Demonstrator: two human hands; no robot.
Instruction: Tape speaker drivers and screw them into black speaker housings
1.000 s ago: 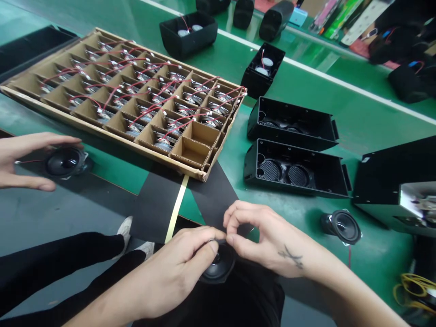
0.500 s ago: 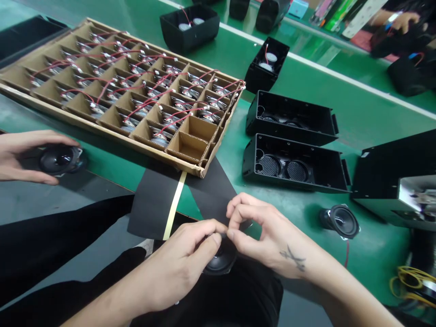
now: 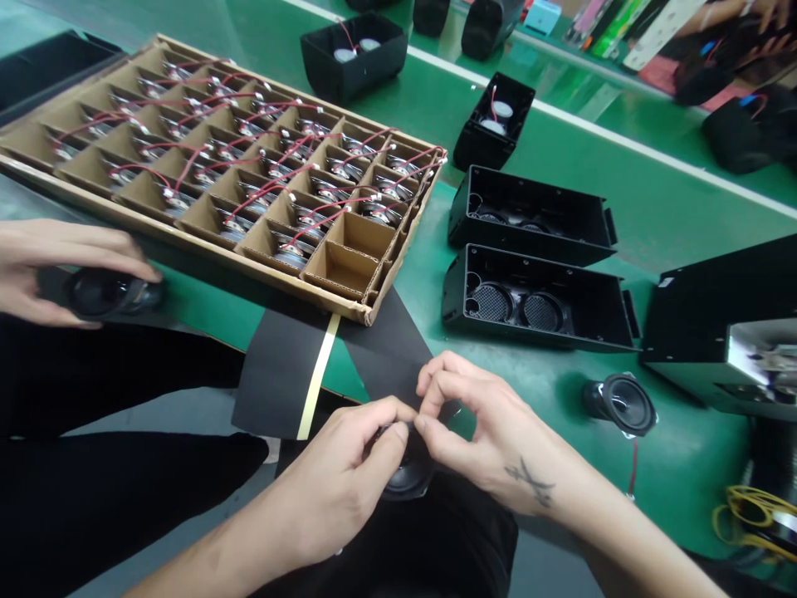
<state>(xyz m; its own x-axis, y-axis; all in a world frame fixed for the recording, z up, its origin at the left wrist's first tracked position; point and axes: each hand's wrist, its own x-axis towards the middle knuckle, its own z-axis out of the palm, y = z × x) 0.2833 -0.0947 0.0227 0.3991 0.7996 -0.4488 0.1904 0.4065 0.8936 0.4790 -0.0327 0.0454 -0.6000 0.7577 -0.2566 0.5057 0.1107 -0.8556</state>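
My left hand (image 3: 339, 482) and my right hand (image 3: 482, 436) meet over my lap at the table's front edge. Both pinch at the rim of a small black speaker driver (image 3: 406, 475), which sits mostly hidden beneath my fingers. A second loose speaker driver (image 3: 621, 404) with a red wire lies on the green table to the right of my right hand. Two open black speaker housings (image 3: 541, 303) stand just beyond my hands.
A cardboard divider tray (image 3: 349, 270) with several wired drivers spans the left. Black foam sheets (image 3: 283, 378) hang over the table edge. At far left, another person's hand (image 3: 43, 266) rests on a driver (image 3: 100, 292). More black housings (image 3: 352, 50) stand behind; a black box (image 3: 722, 324) sits right.
My hands have stayed pinched on the driver, barely shifting. The other person's hand at left has closed further over its driver and their dark-clothed legs have moved in.
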